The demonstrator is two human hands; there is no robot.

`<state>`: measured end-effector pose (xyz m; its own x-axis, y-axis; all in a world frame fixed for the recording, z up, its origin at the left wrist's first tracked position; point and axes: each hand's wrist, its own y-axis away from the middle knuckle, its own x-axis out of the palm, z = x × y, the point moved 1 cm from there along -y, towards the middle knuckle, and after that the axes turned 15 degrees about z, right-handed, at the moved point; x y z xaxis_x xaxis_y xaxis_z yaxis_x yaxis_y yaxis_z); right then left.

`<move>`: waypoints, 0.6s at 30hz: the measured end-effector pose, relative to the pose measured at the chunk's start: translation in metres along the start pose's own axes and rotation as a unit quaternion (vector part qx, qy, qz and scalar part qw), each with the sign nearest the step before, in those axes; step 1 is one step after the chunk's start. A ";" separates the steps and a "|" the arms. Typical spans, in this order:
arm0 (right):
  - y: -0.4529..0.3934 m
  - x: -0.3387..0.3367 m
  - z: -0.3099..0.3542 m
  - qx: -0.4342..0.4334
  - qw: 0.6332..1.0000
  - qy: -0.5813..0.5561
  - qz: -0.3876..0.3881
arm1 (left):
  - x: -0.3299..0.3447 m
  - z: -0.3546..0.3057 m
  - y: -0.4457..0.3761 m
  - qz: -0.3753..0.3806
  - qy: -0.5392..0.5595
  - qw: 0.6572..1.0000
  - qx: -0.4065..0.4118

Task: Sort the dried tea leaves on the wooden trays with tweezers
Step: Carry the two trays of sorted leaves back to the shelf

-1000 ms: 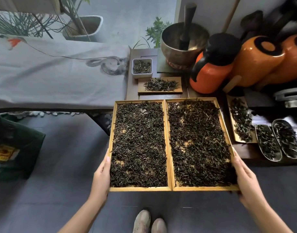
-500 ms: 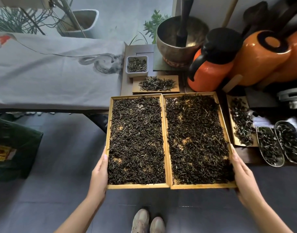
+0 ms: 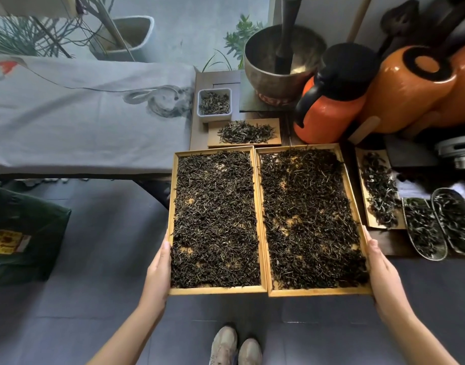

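Two wooden trays side by side, long edges touching, both covered in dried tea leaves (image 3: 215, 219).

Left hand (image 3: 157, 270) lies flat against the outer long edge of the left tray (image 3: 170, 206), fingers straight and together, tips pointing away from the body. Right hand (image 3: 384, 275) does the same on the outer edge of the right tray (image 3: 357, 206). Whether fingers curl beneath either tray: cannot tell.

Beyond the fingertips: far tray edges sit just short of a small board of leaves (image 3: 244, 133); a white dish (image 3: 214, 102) lies past it.

Outboard of the right fingers: a narrow board of leaves (image 3: 378, 191) near the tray edge, then two metal scoops (image 3: 436, 227).

Outboard of the left fingers: bare grey floor (image 3: 94, 259), and a cloth-covered table (image 3: 81, 114) past the fingertips.

Near edges overhang the floor above the shoes (image 3: 235, 346).
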<state>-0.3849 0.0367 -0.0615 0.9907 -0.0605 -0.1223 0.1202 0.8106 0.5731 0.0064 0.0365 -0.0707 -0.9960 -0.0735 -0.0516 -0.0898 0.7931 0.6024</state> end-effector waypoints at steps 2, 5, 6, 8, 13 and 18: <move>0.002 0.000 0.004 -0.007 1.000 0.024 -0.002 | -0.001 -0.003 0.002 0.013 -0.007 1.000 -0.004; 0.009 0.002 0.013 -0.022 0.998 0.056 0.006 | -0.004 -0.007 0.004 0.022 -0.031 0.999 -0.007; 0.011 0.002 0.014 -0.020 0.997 0.077 0.002 | -0.006 -0.009 0.004 0.019 -0.043 0.999 -0.007; 0.016 0.001 0.015 -0.009 0.990 0.136 -0.028 | -0.009 -0.013 0.004 0.011 -0.072 0.997 -0.010; 0.026 0.003 0.020 -0.043 0.964 0.239 -0.104 | -0.017 -0.021 0.004 0.001 -0.184 0.983 -0.007; 0.027 0.004 0.027 -0.063 0.947 0.279 -0.144 | -0.020 -0.022 0.002 0.000 -0.211 0.977 0.016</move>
<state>-0.3764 0.0429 -0.0246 0.7258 -0.0006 -0.6879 0.3365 0.8725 0.3543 0.0265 0.0258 -0.0510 -0.9082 0.1771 -0.3792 -0.0824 0.8126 0.5769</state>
